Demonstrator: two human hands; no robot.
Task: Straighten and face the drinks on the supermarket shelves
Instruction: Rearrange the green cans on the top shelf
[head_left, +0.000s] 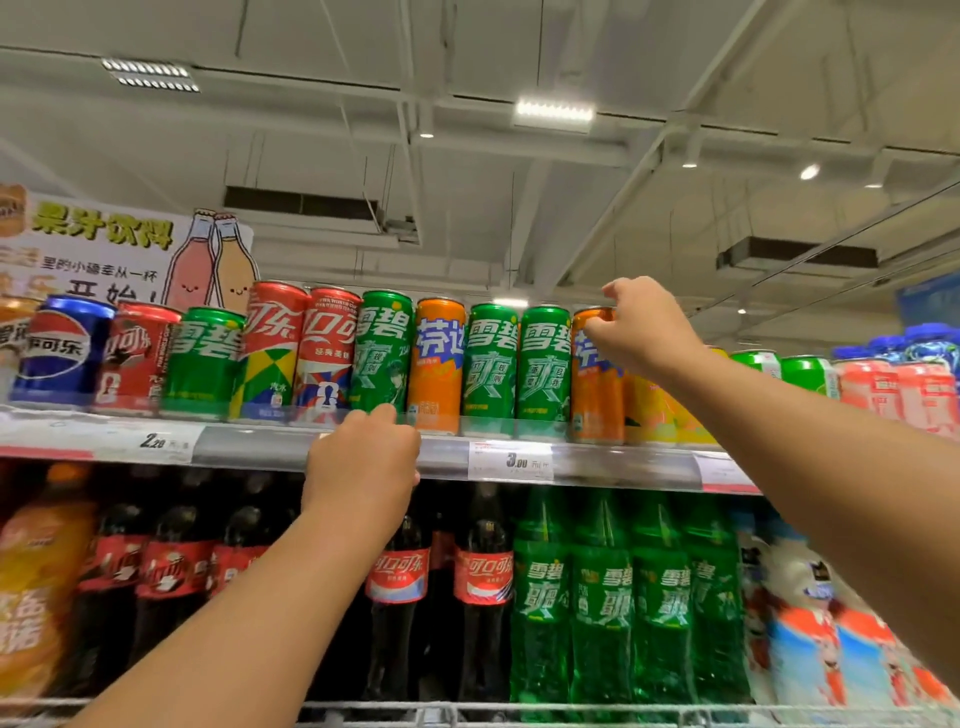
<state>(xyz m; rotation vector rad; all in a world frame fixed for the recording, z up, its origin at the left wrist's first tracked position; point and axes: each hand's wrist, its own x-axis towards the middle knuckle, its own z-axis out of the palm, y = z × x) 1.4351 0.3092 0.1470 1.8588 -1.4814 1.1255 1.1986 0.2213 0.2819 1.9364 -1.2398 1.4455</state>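
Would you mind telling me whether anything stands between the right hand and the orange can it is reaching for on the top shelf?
Nothing visible does: the right hand already grips the top of the orange can.

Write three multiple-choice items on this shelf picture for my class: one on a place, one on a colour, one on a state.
1. Where does the left hand rest?
A. on the top shelf's front edge
B. on a cola bottle
C. on the sign

2. What colour is the can that the right hand holds?
A. blue
B. orange
C. red

3. How do the cans on the top shelf stand?
A. lying down
B. stacked two high
C. upright in a row

Answers: 1 A, its curled fingers lie over the price rail below a green can. 2 B, the body below the hand is orange. 3 C, every can stands on its base, side by side.
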